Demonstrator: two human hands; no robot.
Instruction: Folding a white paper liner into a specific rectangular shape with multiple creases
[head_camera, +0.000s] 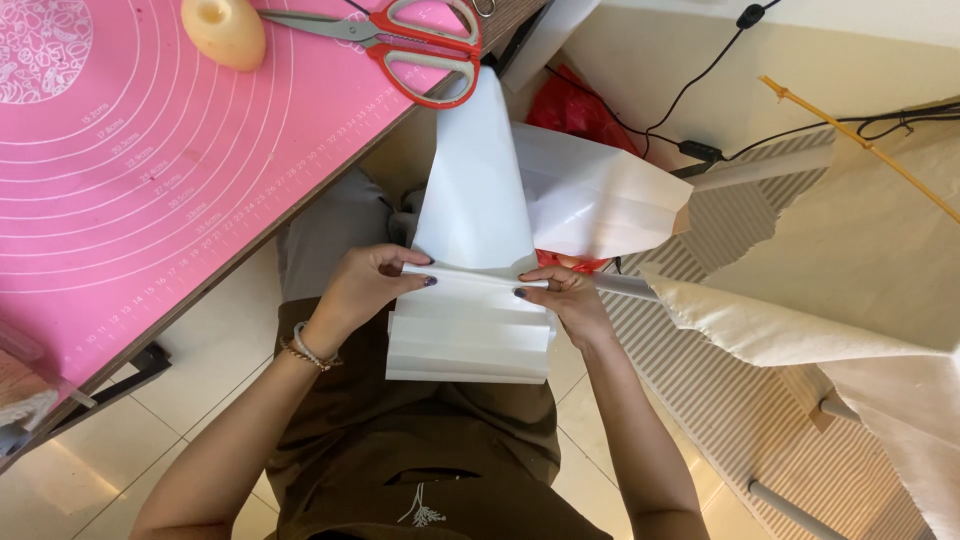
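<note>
Head view: your left hand (362, 290) and right hand (570, 300) each close their grip on a fold of the white paper (470, 320) over your lap. At 11 o'clock, red scissors (420, 45) lie on the tabletop's pink mat (130, 170).

Bright, even indoor light, sharp across the view.
The white paper (470, 200) is close to blown out, with faint grey shading in its folds. Soft shadow lies under the tabletop (130, 200) edge; the floor tiles (200, 350) carry a mild sheen.
</note>
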